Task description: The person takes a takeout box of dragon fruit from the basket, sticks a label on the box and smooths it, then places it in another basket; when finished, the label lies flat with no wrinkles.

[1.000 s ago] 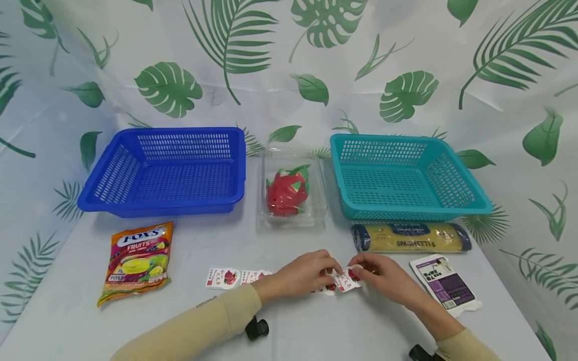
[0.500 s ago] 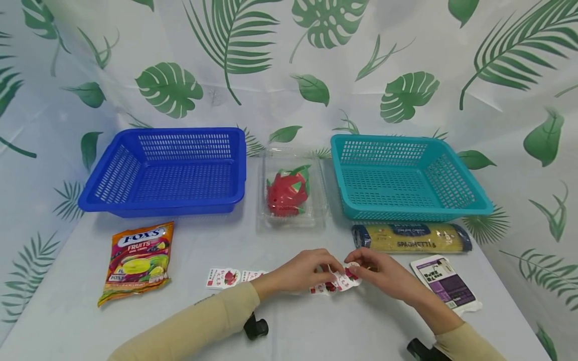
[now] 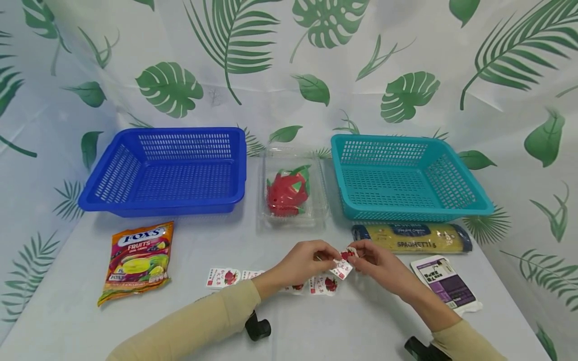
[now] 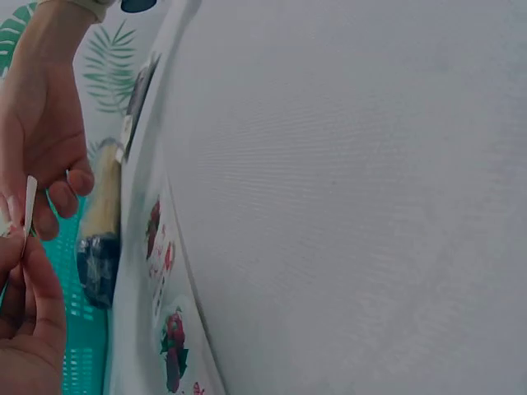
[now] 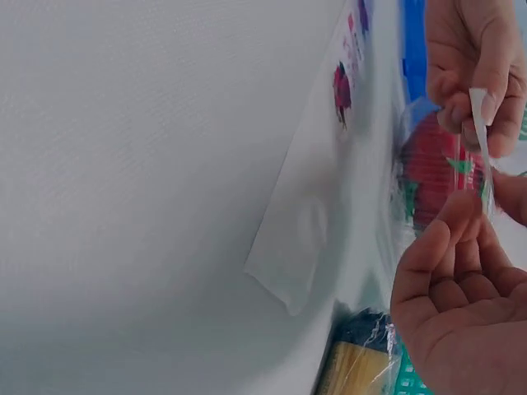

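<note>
Both hands pinch a small white sticker (image 3: 341, 268) printed with a red dragon fruit, my left hand (image 3: 298, 265) from the left and my right hand (image 3: 384, 265) from the right. In the right wrist view the sticker (image 5: 482, 132) stands edge-on between the fingertips. Below the hands, a strip of matching stickers (image 3: 323, 285) lies on the table, partly covered by my left hand and forearm. The strip's right end shows bare backing paper (image 5: 288, 255) in the right wrist view. Beyond the hands stands a clear plastic box (image 3: 318, 200) with a red dragon fruit (image 3: 286, 193) inside.
A blue basket (image 3: 180, 205) stands at back left, a teal basket (image 3: 415, 208) at back right. Near the teal one lie a spaghetti pack (image 3: 413, 238) and a white-and-purple packet (image 3: 447, 283). A Fox's candy bag (image 3: 137, 263) lies at left.
The held sticker has risen away from the strip's right end and turned in the fingers. Both hands have lifted slightly, uncovering more of the strip.
</note>
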The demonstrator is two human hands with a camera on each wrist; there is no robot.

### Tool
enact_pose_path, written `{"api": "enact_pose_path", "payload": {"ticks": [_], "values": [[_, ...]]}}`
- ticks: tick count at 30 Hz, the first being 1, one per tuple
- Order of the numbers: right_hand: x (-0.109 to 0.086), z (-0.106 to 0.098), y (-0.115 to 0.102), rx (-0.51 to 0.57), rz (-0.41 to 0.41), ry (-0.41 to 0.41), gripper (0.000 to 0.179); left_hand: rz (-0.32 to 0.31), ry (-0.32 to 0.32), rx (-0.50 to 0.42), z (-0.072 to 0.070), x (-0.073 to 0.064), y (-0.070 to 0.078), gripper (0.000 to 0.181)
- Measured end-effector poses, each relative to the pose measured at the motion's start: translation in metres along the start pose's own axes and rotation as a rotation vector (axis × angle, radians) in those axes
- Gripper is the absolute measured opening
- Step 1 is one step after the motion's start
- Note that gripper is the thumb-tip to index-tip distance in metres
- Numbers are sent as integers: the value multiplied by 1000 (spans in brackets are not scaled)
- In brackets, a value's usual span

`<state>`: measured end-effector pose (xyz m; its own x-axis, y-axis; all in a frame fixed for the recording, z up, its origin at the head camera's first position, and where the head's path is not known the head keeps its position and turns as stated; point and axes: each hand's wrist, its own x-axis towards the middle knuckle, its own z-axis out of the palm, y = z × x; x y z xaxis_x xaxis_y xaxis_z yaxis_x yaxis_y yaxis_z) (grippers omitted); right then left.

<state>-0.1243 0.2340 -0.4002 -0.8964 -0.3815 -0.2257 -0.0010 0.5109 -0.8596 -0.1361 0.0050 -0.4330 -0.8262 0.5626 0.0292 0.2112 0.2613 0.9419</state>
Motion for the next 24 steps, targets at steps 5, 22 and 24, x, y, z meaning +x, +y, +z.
{"api": "enact_pose_path", "payload": {"ticks": [5,22,24], "values": [[2,-2,-6,-24,-17,39,35,0,7,-25,-3,2,5,20],[23,1,-32,-89,-118,331,37,29,272,22,-31,22,28,31],[25,1,-35,-87,-104,327,38,47,286,40,-33,24,29,31]]}}
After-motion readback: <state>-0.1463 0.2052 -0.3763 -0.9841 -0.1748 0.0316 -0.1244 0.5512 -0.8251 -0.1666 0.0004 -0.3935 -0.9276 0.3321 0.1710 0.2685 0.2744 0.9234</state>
